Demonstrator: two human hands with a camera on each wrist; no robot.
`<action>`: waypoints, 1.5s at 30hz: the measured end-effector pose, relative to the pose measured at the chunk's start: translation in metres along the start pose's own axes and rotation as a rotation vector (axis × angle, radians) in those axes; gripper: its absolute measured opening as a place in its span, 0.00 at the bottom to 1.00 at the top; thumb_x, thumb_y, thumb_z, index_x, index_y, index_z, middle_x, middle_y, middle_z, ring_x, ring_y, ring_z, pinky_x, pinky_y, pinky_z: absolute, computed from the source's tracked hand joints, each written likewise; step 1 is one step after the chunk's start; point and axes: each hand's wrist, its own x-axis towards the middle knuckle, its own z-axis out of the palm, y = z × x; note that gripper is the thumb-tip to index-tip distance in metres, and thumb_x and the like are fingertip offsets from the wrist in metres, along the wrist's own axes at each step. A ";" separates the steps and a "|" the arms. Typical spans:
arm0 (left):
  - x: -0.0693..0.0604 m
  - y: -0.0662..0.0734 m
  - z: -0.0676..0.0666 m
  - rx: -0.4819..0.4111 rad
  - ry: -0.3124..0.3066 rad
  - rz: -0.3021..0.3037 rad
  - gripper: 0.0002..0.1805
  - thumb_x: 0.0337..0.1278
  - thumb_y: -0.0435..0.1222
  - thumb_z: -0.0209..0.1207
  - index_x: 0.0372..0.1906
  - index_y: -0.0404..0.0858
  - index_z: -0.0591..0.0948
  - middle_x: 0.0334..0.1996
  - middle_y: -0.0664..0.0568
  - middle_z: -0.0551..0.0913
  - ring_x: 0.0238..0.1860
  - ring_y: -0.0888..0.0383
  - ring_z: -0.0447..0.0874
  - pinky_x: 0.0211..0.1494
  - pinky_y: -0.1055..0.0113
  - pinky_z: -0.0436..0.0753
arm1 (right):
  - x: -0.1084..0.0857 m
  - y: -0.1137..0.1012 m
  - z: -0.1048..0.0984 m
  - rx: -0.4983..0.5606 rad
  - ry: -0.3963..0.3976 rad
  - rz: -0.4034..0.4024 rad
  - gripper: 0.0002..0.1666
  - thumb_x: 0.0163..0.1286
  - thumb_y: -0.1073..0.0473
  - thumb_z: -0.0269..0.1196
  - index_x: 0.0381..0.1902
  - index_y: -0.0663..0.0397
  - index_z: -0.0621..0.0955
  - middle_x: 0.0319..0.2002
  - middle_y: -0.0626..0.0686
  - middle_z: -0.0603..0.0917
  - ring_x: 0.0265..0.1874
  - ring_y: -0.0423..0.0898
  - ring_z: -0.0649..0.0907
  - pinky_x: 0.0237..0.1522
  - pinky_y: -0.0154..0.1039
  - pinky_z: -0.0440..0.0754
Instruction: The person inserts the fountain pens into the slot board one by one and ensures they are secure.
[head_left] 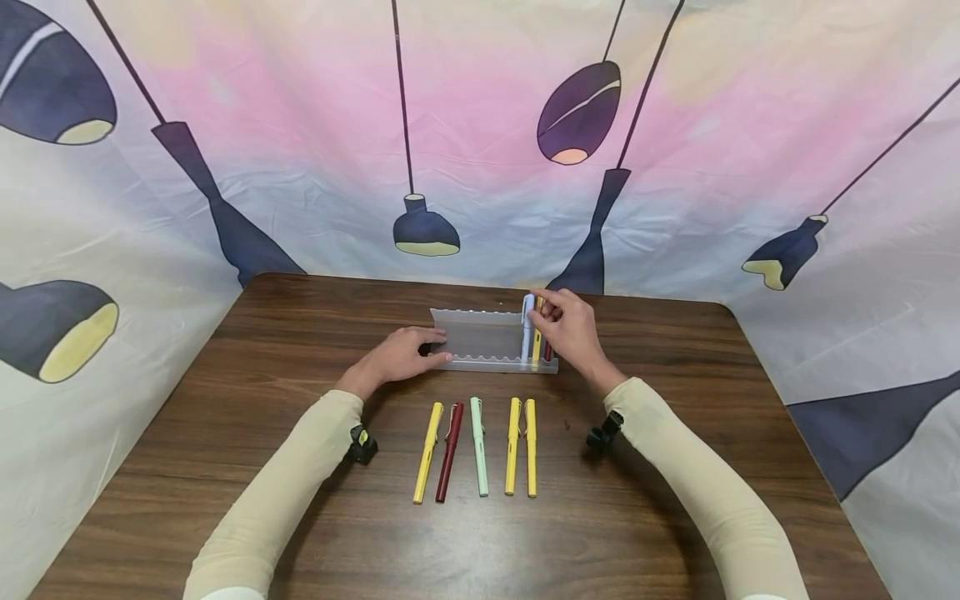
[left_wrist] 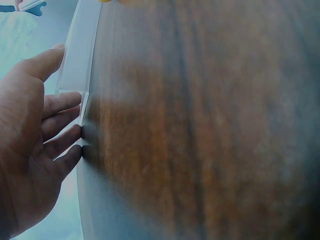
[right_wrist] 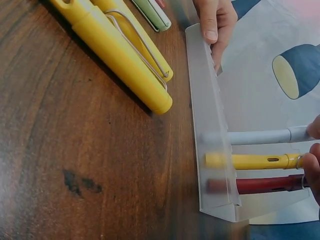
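Observation:
At the left end of a clear plastic pen holder point(head_left: 480, 336), my left hand point(head_left: 402, 354) grips the corner, with its thumb point(left_wrist: 49, 61) on the front ledge and its fingers against the end. My right hand point(head_left: 573, 332) pinches the cap end of a light blue fountain pen point(head_left: 527, 329) between thumb and forefinger. That pen stands in a slot toward the holder's right end, its foot behind the front lip. Beside it, a yellow pen point(right_wrist: 250, 161) and a dark red pen point(right_wrist: 265, 185) sit in the holder, partly hidden by the right hand in the head view.
In front of the holder on the wooden table point(head_left: 337, 517) lie a yellow pen point(head_left: 428, 452), a dark red pen point(head_left: 449, 452), a mint green pen point(head_left: 479, 447) and two more yellow pens point(head_left: 513, 447). A printed cloth point(head_left: 480, 125) hangs behind the table.

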 end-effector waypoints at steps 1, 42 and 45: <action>0.000 0.000 0.000 -0.001 0.000 0.000 0.35 0.71 0.57 0.57 0.69 0.36 0.78 0.72 0.43 0.73 0.74 0.43 0.68 0.74 0.44 0.68 | 0.000 0.000 0.000 -0.001 -0.003 0.002 0.19 0.70 0.59 0.68 0.58 0.55 0.86 0.32 0.52 0.80 0.27 0.45 0.79 0.32 0.40 0.77; 0.000 -0.001 -0.001 0.008 -0.007 0.002 0.34 0.71 0.57 0.57 0.68 0.36 0.79 0.71 0.43 0.74 0.74 0.43 0.68 0.74 0.44 0.68 | -0.081 -0.021 -0.014 0.101 -0.131 0.145 0.19 0.63 0.57 0.75 0.50 0.59 0.88 0.34 0.49 0.90 0.30 0.40 0.86 0.34 0.35 0.86; 0.000 0.000 -0.002 0.013 -0.007 0.005 0.34 0.71 0.57 0.57 0.68 0.36 0.79 0.71 0.43 0.74 0.74 0.43 0.68 0.74 0.43 0.67 | -0.088 -0.021 -0.013 0.096 -0.176 0.169 0.20 0.64 0.55 0.75 0.51 0.58 0.88 0.35 0.48 0.90 0.30 0.39 0.86 0.34 0.34 0.85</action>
